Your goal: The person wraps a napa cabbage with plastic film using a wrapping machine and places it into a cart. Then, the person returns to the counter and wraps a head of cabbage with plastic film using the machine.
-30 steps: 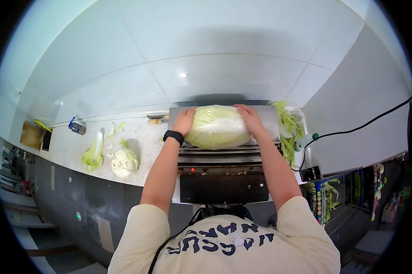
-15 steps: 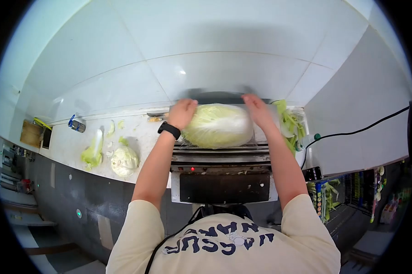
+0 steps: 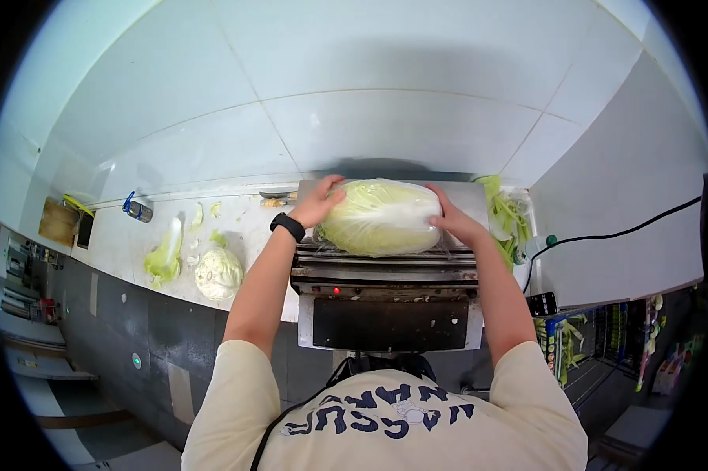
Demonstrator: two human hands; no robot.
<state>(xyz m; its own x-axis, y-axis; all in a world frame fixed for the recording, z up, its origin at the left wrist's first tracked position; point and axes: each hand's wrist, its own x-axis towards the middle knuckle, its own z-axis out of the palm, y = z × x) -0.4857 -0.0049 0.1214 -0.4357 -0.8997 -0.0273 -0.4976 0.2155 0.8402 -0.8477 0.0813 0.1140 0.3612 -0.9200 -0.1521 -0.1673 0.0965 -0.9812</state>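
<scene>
We face a white panelled wall crossed by thin seams | a small pale glare shows on it | to our right, a plain grey side panel | below us, a white counter along the wall | dark grey floor, round green-arrow marker

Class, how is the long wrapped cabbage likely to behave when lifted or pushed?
The wrapped cabbage would probably feel hefty: it is bulky, with the left hand and right hand at opposite ends. Its shiny film may make it slippery. With its rounded sides, it might roll if pushed from the front.
</scene>
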